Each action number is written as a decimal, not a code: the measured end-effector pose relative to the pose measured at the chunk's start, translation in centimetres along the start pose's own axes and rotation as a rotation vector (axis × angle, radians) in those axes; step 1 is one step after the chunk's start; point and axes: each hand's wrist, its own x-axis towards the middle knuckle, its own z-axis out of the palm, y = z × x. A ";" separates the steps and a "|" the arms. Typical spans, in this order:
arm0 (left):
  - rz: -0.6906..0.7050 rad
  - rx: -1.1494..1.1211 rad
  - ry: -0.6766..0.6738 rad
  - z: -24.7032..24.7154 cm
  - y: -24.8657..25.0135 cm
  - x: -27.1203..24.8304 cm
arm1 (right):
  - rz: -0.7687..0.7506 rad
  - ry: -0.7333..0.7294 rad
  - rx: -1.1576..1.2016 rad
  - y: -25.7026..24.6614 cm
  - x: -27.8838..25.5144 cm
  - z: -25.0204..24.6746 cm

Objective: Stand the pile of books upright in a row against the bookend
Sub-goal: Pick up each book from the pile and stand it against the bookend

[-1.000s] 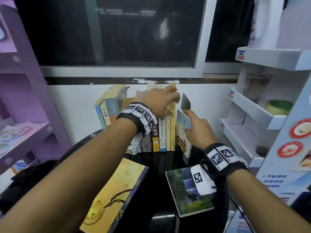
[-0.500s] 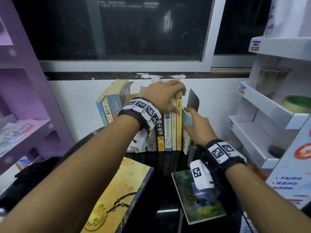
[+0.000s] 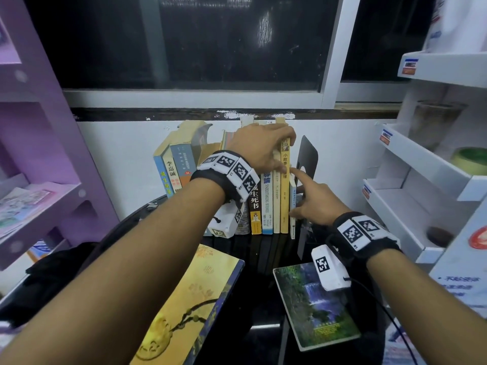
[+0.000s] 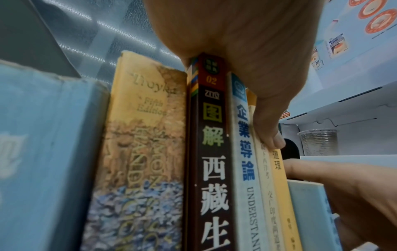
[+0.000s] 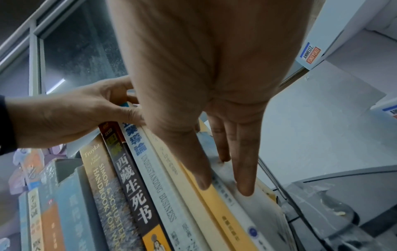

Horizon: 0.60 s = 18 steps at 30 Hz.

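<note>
Row of books [image 3: 266,201] — frame centre, upright, spines out: dark brown, white-blue, cream, yellow. Your left hand [image 3: 259,148] grips their tops, fingers curled over. Thin pale-blue book [image 3: 292,206] — shorter, at the row's right end beside the black bookend [image 3: 307,159]; your right hand [image 3: 315,204] presses it with straight fingers. Two books [image 3: 315,304] lie flat at lower frame.

Both forearms are bare, with no sleeves. Each wrist wears a black strap [image 3: 210,177] carrying white square tiles printed with black fiducial markers. A white camera block [image 3: 329,270] with its own marker hangs under the right wrist, trailing a thin black cable [image 3: 382,304].
</note>
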 end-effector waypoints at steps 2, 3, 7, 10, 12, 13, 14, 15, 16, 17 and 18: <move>-0.007 -0.015 0.003 0.0 0.0 0.0 | -0.006 -0.002 -0.014 0.0 0.1 0.0; -0.010 -0.020 0.002 0.0 -0.1 0.0 | -0.012 -0.007 -0.019 0.0 0.1 0.1; -0.010 -0.028 0.002 0.1 -0.2 0.0 | -0.049 -0.027 -0.029 0.1 0.0 0.5; -0.008 -0.027 0.009 0.1 -0.3 0.0 | -0.046 -0.016 -0.039 0.2 0.2 0.7; -0.007 -0.027 0.016 0.2 -0.3 0.1 | -0.040 -0.009 -0.031 0.3 0.3 0.7; -0.009 -0.029 0.017 0.2 -0.3 0.1 | -0.039 -0.008 -0.026 0.4 0.3 0.7; -0.013 -0.032 0.016 0.2 -0.3 0.1 | -0.039 -0.009 -0.022 0.4 0.3 0.7; -0.016 -0.033 0.014 0.2 -0.3 0.1 | -0.037 -0.008 -0.017 0.5 0.4 0.7; -0.020 -0.035 0.013 0.3 -0.3 0.1 | -0.035 -0.006 -0.015 0.6 0.4 0.8; -0.023 -0.035 0.012 0.3 -0.3 0.1 | -0.032 -0.003 -0.014 0.6 0.5 0.8; -0.025 -0.034 0.011 0.3 -0.3 0.1 | -0.030 -0.001 -0.013 0.7 0.6 0.8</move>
